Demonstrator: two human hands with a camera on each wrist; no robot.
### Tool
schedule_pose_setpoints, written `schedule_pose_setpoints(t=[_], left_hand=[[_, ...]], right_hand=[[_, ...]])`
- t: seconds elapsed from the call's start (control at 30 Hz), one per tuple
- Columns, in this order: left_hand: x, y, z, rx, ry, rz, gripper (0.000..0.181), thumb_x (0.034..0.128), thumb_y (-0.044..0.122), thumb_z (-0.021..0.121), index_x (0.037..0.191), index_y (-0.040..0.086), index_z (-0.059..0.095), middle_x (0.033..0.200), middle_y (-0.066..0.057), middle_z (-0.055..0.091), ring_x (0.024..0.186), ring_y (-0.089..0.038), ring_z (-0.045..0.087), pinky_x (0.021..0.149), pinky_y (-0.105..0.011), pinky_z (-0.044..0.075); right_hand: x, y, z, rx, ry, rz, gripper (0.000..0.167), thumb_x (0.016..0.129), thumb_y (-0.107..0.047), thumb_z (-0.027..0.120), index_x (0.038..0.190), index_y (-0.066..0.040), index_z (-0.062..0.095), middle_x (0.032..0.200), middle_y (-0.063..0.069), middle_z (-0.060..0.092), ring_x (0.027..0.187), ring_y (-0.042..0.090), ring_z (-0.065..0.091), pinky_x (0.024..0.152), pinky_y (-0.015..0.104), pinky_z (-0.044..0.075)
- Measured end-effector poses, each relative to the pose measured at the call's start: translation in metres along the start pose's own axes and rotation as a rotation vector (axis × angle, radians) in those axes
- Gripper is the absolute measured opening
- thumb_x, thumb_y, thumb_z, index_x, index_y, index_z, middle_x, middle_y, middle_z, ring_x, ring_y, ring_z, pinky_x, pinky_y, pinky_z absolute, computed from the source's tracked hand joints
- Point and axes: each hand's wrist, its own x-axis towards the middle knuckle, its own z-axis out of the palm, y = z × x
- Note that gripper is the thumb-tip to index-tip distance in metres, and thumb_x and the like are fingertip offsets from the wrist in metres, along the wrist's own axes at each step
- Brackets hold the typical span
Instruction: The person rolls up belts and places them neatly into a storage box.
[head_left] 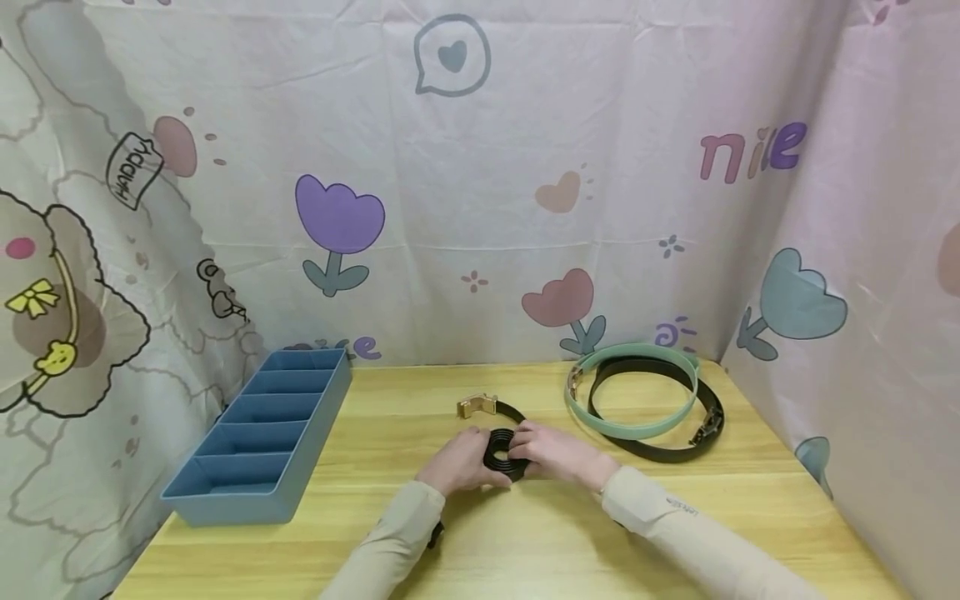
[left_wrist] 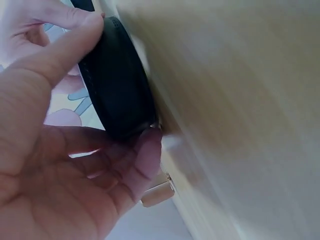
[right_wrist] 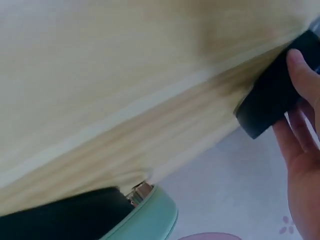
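A black belt (head_left: 496, 467) lies coiled in a tight roll near the table's middle, its gold buckle (head_left: 477, 406) on a short free end behind the coil. My left hand (head_left: 459, 463) grips the roll's left side; in the left wrist view, its thumb and fingers (left_wrist: 149, 155) curl round the black band (left_wrist: 120, 80). From the right, my right hand (head_left: 558, 454) holds the same coil, fingertips at its upper edge. The right wrist view has that hand (right_wrist: 305, 150) pinching the black strap (right_wrist: 272, 95) between thumb and fingers.
A blue tray with several compartments (head_left: 300, 475) stands on the left of the wooden table (head_left: 525, 550). At the back right, a green belt (head_left: 637, 432) loops partly over another black belt (head_left: 660, 452). A patterned curtain (head_left: 465, 167) hangs behind.
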Motion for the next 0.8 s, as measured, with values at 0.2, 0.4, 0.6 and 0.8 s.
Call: schedule_pose_setpoints(t=[0.2, 0.4, 0.6, 0.8], left_hand=[[0.004, 0.005, 0.005, 0.026, 0.007, 0.017, 0.085, 0.0676, 0.06, 0.081, 0.122, -0.001, 0.057, 0.108, -0.014, 0.061, 0.09, -0.02, 0.059, 0.083, -0.036, 0.052], [0.009, 0.004, 0.004, 0.001, 0.014, 0.051, 0.079, 0.07, 0.054, 0.082, 0.125, 0.004, 0.056, 0.111, -0.012, 0.063, 0.095, -0.022, 0.061, 0.087, -0.038, 0.052], [0.01, -0.003, -0.001, -0.035, -0.035, 0.109, 0.074, 0.072, 0.049, 0.083, 0.128, 0.008, 0.055, 0.119, -0.011, 0.064, 0.107, -0.024, 0.061, 0.095, -0.04, 0.049], [0.007, -0.002, -0.002, 0.001, -0.057, 0.108, 0.082, 0.0703, 0.049, 0.084, 0.131, 0.005, 0.052, 0.118, -0.012, 0.061, 0.104, -0.023, 0.061, 0.093, -0.038, 0.05]], right_hand=[[-0.001, -0.002, 0.0, -0.125, -0.003, 0.008, 0.03, 0.077, -0.039, 0.078, 0.102, -0.021, 0.076, 0.1, -0.01, 0.073, 0.094, 0.01, 0.057, 0.086, 0.026, 0.048], [-0.007, 0.0, 0.0, 0.036, -0.024, 0.039, 0.031, 0.083, -0.028, 0.075, 0.111, -0.016, 0.072, 0.109, -0.005, 0.071, 0.104, 0.012, 0.06, 0.09, 0.025, 0.051], [-0.01, 0.007, 0.0, 0.101, -0.016, 0.017, 0.032, 0.081, -0.026, 0.077, 0.112, -0.018, 0.072, 0.113, -0.007, 0.07, 0.106, 0.012, 0.059, 0.09, 0.025, 0.051], [-0.005, 0.003, 0.0, 0.092, -0.012, 0.013, 0.031, 0.079, -0.031, 0.077, 0.108, -0.019, 0.073, 0.109, -0.009, 0.072, 0.1, 0.011, 0.058, 0.088, 0.023, 0.05]])
